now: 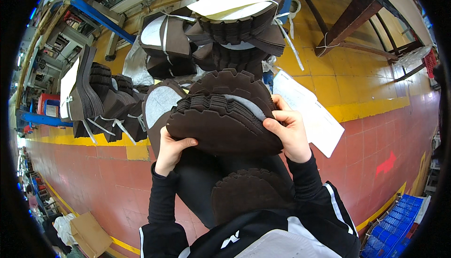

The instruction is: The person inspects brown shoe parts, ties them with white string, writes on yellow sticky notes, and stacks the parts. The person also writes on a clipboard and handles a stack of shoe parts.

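Observation:
A stack of dark brown flat pieces (216,129) with notched, curved edges is held above my lap. My left hand (170,151) grips its left end, thumb on the near face. At the right end my right hand (290,129) is closed on the edges, thumb in front and fingers behind. A pale grey patch shows between the layers. Just behind leans another notched brown piece (230,82), and a brown piece with a pale grey oval (162,103) is at its left. More notched brown pieces (244,192) lie on my lap.
Tied bundles of brown pieces (176,37) stand ahead, one topped by folded paper (235,4). Another tied row (87,89) is at the left. White sheets (307,107) lie to the right. A cardboard box (91,234) and blue crate (397,225) are at the lower corners.

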`<state>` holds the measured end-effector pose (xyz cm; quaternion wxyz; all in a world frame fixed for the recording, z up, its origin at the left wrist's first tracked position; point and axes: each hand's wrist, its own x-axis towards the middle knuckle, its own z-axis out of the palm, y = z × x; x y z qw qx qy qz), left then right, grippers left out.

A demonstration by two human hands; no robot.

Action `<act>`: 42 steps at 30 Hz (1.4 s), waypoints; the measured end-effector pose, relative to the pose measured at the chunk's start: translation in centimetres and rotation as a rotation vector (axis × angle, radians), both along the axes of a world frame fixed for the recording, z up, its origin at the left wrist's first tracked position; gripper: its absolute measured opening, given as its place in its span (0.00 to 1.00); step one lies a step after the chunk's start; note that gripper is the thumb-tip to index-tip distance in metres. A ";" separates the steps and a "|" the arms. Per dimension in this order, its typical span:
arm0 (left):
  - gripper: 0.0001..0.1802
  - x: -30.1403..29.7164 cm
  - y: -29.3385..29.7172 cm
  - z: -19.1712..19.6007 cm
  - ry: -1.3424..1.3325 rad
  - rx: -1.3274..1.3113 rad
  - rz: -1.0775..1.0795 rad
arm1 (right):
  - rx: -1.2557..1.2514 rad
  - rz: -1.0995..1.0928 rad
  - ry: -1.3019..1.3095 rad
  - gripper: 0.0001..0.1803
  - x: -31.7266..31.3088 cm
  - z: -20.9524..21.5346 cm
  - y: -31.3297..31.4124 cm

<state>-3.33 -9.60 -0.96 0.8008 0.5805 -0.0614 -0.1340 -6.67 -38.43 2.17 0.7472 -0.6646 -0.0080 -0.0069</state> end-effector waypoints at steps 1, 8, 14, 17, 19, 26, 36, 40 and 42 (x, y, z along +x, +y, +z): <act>0.21 0.0 -0.1 0.1 0.003 -0.002 0.002 | 0.078 0.013 0.016 0.14 0.0 -0.1 -0.1; 0.22 -0.2 1.1 -0.7 0.052 -0.029 -0.049 | -0.039 0.031 0.036 0.14 0.2 -0.1 -0.3; 0.26 -0.4 2.3 -1.8 0.002 -0.007 -0.106 | -0.270 0.082 -0.028 0.16 0.8 0.1 -0.6; 0.35 -0.4 2.2 -1.8 -0.013 0.036 -0.108 | -0.555 0.142 -0.219 0.22 0.8 -0.3 -1.1; 0.39 -0.2 1.0 -0.9 -0.009 0.112 -0.091 | -0.530 0.039 -0.263 0.19 0.5 -0.3 -0.7; 0.35 1.1 -1.1 0.2 -0.033 0.228 -0.119 | -0.580 -0.370 -0.380 0.17 -0.2 1.2 -0.4; 0.30 0.7 -3.9 1.9 0.004 0.298 0.017 | -0.221 -1.139 -0.430 0.12 -4.7 7.0 -7.7; 0.27 -3.5 -8.3 3.8 -0.192 0.725 -0.051 | -0.300 -1.125 -0.598 0.20 -4.7 9.8 -7.3; 0.25 -5.7 -8.8 3.1 -0.323 0.604 0.037 | -0.572 -1.083 -0.482 0.23 -3.7 10.3 -7.9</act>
